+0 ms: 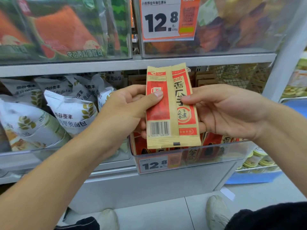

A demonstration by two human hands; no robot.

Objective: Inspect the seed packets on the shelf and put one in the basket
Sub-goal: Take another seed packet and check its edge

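Observation:
Two tan-and-red seed packets are held upright in front of the shelf, one overlapping the other. The left packet (158, 110) shows its back with a barcode; my left hand (131, 107) pinches it, thumb on its red panel. The right packet (186, 105) shows its front with large black characters; my right hand (227, 112) pinches it at its right edge. More of the same seed packets (214, 146) stand in a clear bin (191, 156) just below. No basket is in view.
White bread bags (69, 112) fill the shelf's left bin. Above are clear bins of orange-green snack bags (66, 32) and a 12.8 price tag (161, 20). A blue crate (254, 177) with yellow packs sits at right. My shoes (217, 211) stand on the tiled floor.

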